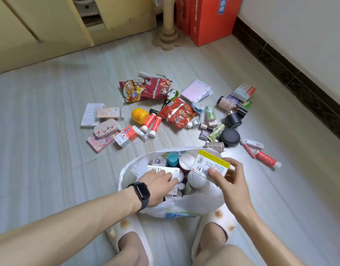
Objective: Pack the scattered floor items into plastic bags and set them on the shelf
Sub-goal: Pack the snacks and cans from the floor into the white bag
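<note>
Floor (50, 121): pale grey striped tile, fills most of the view. A yellow cabinet (31, 35) stands along the far left, and a red carton (209, 22) in the far corner by the wall.

White plastic bag (203, 200): sits on the floor between the person's slippered feet, mouth open upward. It is already part-filled with jars, a teal-capped bottle and white containers.

Scattered items: spread on the floor just beyond the bag, not yet packed.
- Large red snack packet (146, 89) at the far side, with a second red packet (177, 112) nearer the middle.
- Lilac spiral notebook (196, 91) to the right of the packets.
- Black round case (229, 137) near the bag's far right rim.
- Yellow capsule (140, 115), with two red tubes (150, 121) just beside it.
- Small cartons and a pink pouch to the left; bottles and boxes to the right.

Right hand (230, 181): over the bag's mouth. Thumb and fingers are clamped on a yellow-and-white box (209, 166), which is held tilted above the contents.

Left hand (161, 184): reaches into the bag, with a dark watch (141, 192) on the wrist. Its fingers lie fairly straight across a white box (163, 170) inside. The thumb is hidden, so I cannot tell whether the hand grips the box.
</note>
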### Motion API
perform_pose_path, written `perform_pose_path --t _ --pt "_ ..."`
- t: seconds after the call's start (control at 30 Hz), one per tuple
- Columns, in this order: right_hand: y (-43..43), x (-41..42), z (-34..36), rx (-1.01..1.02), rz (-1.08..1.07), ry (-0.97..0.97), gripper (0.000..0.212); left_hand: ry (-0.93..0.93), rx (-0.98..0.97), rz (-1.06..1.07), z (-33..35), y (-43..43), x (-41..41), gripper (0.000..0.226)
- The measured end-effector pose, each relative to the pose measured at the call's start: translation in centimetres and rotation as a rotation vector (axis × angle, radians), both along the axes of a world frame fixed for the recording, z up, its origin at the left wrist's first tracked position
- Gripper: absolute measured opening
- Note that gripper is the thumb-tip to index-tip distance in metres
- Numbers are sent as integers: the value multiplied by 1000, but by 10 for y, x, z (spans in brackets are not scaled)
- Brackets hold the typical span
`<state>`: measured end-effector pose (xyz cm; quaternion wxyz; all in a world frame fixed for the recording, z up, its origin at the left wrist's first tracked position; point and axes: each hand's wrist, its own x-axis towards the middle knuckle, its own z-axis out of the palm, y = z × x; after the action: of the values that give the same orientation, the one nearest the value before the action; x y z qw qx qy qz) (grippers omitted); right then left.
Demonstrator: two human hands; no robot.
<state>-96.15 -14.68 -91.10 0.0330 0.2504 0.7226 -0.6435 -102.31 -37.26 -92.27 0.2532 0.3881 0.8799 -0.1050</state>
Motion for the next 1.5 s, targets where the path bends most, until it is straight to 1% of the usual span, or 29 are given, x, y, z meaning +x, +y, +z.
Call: perform_pose_path --t 0.07,0.1,0.2,0.23,0.27,0.33,0.37,0.47,0.53,0.6,0.67,0.7,0.73,0.77,0.83,0.87,0.9,0.93,0.97,1.0,1.03,1.07,1.13,1.17,1.23,1.27,1.33,1.43,1.5 --pt "-4 -6 -2 59 64 -15 52 105 -73 -42 2 -15 -12 51" --pt "-7 -9 -2 93 105 -23 51 114 -142 -54 4 -25 -17 60" --pt "-16 -16 -6 198 249 -48 53 101 -430 -121 9 -52 -22 103" --pt "-20 -18 -7 228 312 -49 55 113 -491 -134 9 -59 -19 110" --pt "-24 -19 -8 258 379 -50 58 124 -521 -137 10 -63 -16 107" --pt "-36 -22 -11 307 505 -30 61 151 -526 -112 11 -72 -11 95" --pt "-41 -23 -13 316 556 -7 61 170 -521 -95 13 -76 -10 93" --pt "-61 -22 -21 397 698 99 61 162 -468 -15 17 -88 -10 96" --pt "-71 -20 -28 419 747 150 63 102 -372 54 26 -88 -12 98" --pt "-77 -21 -41 475 867 186 70 56 -287 163 45 -86 -18 97" --pt "-75 -22 -58 697 1029 206 83 66 -239 276 62 -85 -26 99" --pt "-70 -22 -63 806 1063 210 87 85 -230 347 69 -85 -29 98" --pt "-64 -21 -63 880 1042 225 90 112 -211 432 77 -86 -32 93" --pt "-55 -19 -61 922 963 263 91 127 -196 512 83 -87 -34 80" --pt "-35 -8 -54 1007 705 303 91 91 -185 628 93 -88 -38 45" --pt "-25 -1 -49 1072 580 239 93 50 -165 680 96 -88 -40 32" --pt "-13 4 -46 1124 483 103 97 -7 -120 733 97 -88 -40 23" --pt "-2 8 -43 1136 424 -86 102 -78 -51 794 97 -88 -40 18" --pt "11 10 -45 1102 401 -287 104 -155 37 859 97 -88 -39 13" --pt "23 10 -47 1021 385 -458 101 -236 150 934 98 -85 -37 11" --pt "32 8 -46 866 358 -581 90 -327 274 1027 100 -82 -35 11" --pt "39 5 -39 639 301 -629 71 -409 416 1131 105 -77 -33 13" --pt "43 -3 -18 232 110 -502 28 -526 761 1366 118 -69 -31 16" --pt "43 -11 -4 125 28 -400 17 -550 947 1466 124 -66 -32 20" --pt "38 -31 33 26 -41 -173 13 -550 1203 1592 136 -62 -32 23" --pt "35 -40 53 11 -48 -69 13 -542 1270 1619 142 -60 -31 23" --pt "26 -52 84 -8 -36 63 17 -532 1340 1620 152 -54 -29 21" --pt "17 -49 102 -14 -8 173 16 -478 1379 1602 160 -51 -28 16" --pt "17 -42 103 -129 -34 199 11 -398 1342 1544 160 -54 -26 14"
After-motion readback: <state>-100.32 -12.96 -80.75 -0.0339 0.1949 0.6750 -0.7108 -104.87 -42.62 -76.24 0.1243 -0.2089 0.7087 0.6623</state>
